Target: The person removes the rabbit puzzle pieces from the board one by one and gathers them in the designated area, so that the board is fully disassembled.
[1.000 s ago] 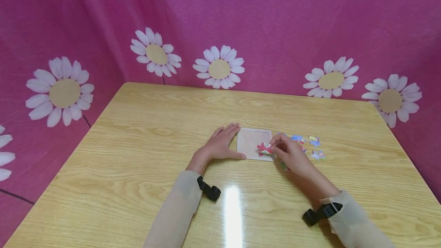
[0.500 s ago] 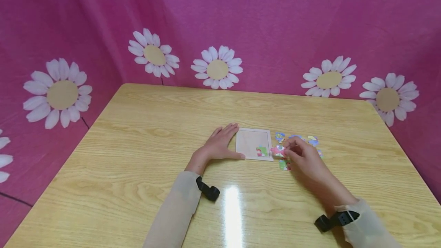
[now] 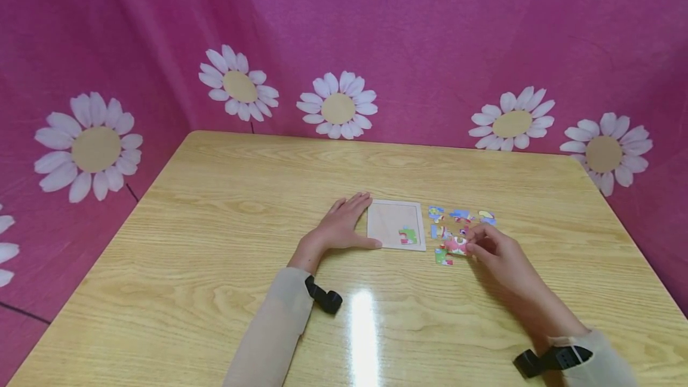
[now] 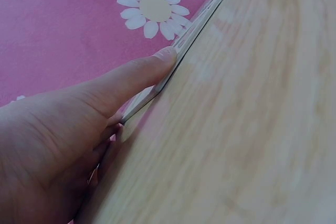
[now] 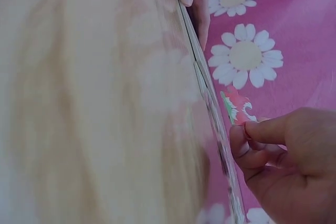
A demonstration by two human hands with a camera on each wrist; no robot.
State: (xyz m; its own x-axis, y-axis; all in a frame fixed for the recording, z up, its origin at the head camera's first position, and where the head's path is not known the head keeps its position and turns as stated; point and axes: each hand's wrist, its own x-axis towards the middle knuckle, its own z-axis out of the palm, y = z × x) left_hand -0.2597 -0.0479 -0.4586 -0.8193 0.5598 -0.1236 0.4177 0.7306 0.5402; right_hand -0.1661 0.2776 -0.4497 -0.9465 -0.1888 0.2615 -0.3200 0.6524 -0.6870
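My left hand [image 3: 341, 227] rests at the left side of a shallow wooden puzzle frame [image 3: 384, 220]. Its fingers are extended at the far left corner and its thumb touches the near edge, as the left wrist view also shows. One green and red puzzle piece [image 3: 408, 236] lies in the frame's near right part. Between thumb and fingers, my right hand [image 3: 502, 255] pinches a red and white puzzle piece [image 5: 239, 106], raised a little and tilted. It hangs over the loose pieces right of the frame, partly covering some of them.
Several loose puzzle pieces lie right of the frame, among them a yellow and blue piece [image 3: 486, 217], a blue piece [image 3: 461, 215] and a green piece [image 3: 443, 257]. A pink curtain with white daisies [image 3: 337, 107] borders the wooden table [image 3: 258, 196].
My right hand has moved right, carrying the red puzzle piece from above the frame to above the loose pieces. This uncovered the green piece in the frame. My left hand has stayed put.
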